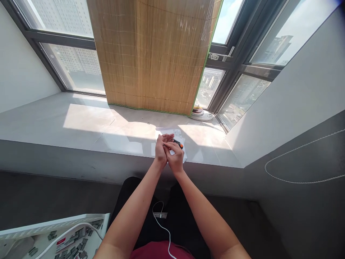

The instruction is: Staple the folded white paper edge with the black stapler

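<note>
My left hand (161, 150) is palm up, its fingers stretched out to the right. My right hand (175, 155) meets it, with thumb and fingertips pinched together over the left palm. Whatever sits in that pinch is too small to make out. Just past the right knuckles shows a dark pen-shaped tool with an orange end (178, 144); whether a hand touches it I cannot tell. White paper (183, 141) with faint print or drawing lies under and behind both hands on the windowsill (129, 145).
A bamboo blind (159, 54) hangs over the window behind the sill. Stacked plates (198, 113) stand in the sill's right corner. A white basket (88, 218) with small grey pieces is at lower left. A white cable (165, 229) runs across my lap; a cord loop (269, 175) hangs right.
</note>
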`<state>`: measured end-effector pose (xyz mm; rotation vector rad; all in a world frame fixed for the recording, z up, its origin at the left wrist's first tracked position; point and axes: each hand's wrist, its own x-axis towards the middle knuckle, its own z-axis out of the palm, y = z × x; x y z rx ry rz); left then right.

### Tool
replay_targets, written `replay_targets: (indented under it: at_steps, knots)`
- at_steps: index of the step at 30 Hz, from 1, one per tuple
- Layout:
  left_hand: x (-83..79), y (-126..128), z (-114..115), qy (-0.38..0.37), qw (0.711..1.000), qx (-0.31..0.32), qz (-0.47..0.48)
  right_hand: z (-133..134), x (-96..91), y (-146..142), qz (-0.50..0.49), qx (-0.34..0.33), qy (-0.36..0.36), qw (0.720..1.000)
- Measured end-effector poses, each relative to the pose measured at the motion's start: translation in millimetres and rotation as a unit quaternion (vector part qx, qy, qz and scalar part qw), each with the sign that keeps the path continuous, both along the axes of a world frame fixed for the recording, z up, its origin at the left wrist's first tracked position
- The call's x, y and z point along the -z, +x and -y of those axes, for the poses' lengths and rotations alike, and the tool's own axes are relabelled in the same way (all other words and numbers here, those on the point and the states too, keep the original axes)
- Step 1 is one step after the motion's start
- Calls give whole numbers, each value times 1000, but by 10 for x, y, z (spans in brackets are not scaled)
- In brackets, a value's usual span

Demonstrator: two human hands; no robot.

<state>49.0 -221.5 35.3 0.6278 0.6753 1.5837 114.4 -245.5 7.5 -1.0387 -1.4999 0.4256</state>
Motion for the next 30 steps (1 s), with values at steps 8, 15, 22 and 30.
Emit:
replay_targets:
  at_steps: [8,15,22,30]
  knots:
    - [174,-970,-644,-140,830,-145,-520,19,50,628,31,94,7,995]
    - [650,-1652,-985,-208,539,-137,-805,-526,398,1684,125,221,-29,967]
    - [760,-1628,-1042,-196,513,-147,-823,-1762,430,2238,162,252,-156,941]
    - [773,-1622,-1018,-185,484,-164,-839,-2619,399,2367,208,243,-213,923]
